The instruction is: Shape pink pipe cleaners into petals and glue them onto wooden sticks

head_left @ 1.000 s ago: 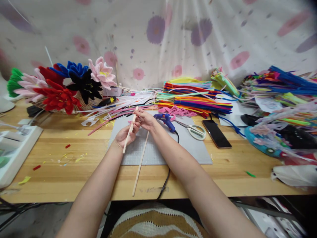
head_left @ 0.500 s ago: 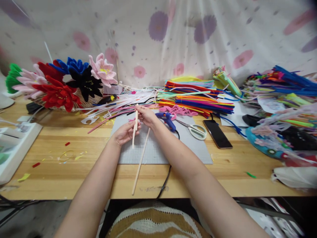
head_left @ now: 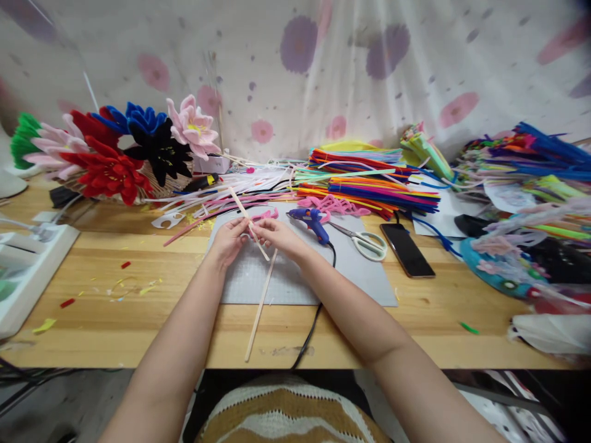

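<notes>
A cream pipe cleaner (head_left: 239,201) slants between my hands above the grey cutting mat (head_left: 305,286). My left hand (head_left: 229,240) pinches it near its middle. Close beside, the fingers of my right hand (head_left: 276,236) are closed on the same piece, whose lower end sticks out beneath them. A second cream pipe cleaner (head_left: 261,306) lies from the mat across the table's front part. Just behind my fingers are pink bent pipe cleaner pieces (head_left: 270,213), partly hidden. To the right of my right hand lies a blue glue gun (head_left: 310,223).
White-handled scissors (head_left: 368,246) and a phone (head_left: 407,249) lie right of the mat. Bundles of coloured pipe cleaners (head_left: 369,187) are piled behind. Fuzzy flowers (head_left: 113,172) stand at the back left, a power strip (head_left: 39,271) at the left edge. The glue gun's cord (head_left: 311,335) crosses the table's front edge.
The held pipe cleaner has turned from nearly upright to slanting up to the left. My right hand has come down towards my left, uncovering more of the pink pieces.
</notes>
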